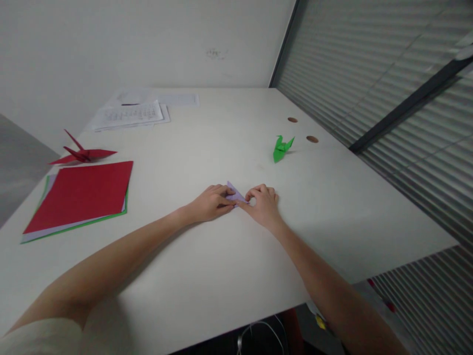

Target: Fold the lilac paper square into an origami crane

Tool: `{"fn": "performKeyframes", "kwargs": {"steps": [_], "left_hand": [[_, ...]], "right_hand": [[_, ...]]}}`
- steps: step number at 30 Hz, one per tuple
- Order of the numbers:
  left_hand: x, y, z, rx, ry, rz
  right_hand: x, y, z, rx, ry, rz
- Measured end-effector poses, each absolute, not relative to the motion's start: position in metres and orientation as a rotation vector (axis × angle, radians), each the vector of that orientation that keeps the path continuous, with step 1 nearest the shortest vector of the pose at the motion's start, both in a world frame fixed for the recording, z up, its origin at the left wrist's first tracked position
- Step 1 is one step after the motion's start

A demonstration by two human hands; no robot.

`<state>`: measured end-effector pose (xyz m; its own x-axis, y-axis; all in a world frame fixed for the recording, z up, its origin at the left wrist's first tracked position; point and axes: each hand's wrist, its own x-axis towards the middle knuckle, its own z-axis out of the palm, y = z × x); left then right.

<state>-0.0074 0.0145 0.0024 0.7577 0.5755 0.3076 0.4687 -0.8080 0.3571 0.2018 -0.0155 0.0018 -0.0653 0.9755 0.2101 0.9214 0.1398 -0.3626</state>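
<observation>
A small folded piece of lilac paper (235, 194) lies on the white table (221, 148) between my two hands. My left hand (211, 202) presses on its left side with fingers curled and closed on the paper. My right hand (263, 201) pinches the paper's right edge with fingers bent. Only a pointed corner of the paper shows above the fingers; the remainder is covered by them.
A stack of coloured sheets, red on top (83, 197), lies at the left. A red origami crane (82, 154) sits behind it. A green origami figure (281, 147) stands at the right, near two round holes (312, 139). White printed papers (129, 115) lie at the back. Window blinds run along the right.
</observation>
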Motion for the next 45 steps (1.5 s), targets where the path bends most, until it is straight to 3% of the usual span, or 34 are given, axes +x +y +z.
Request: {"fn": "performKeyframes", "kwargs": {"steps": [20, 26, 34, 45], "left_hand": [[-0.012, 0.021, -0.002, 2.676, 0.777, 0.554], [-0.011, 0.02, -0.003, 2.679, 0.791, 0.569], [-0.011, 0.022, -0.003, 2.676, 0.737, 0.607], [-0.013, 0.025, 0.0, 2.714, 0.776, 0.557]], "right_hand": [[0.232, -0.004, 0.005, -1.97, -1.948, 0.361], [0.242, 0.003, 0.009, -1.7, -1.895, 0.447], [0.217, -0.009, 0.002, -1.82, -1.986, 0.248], [0.219, -0.007, 0.005, -1.89, -2.012, 0.305]]}}
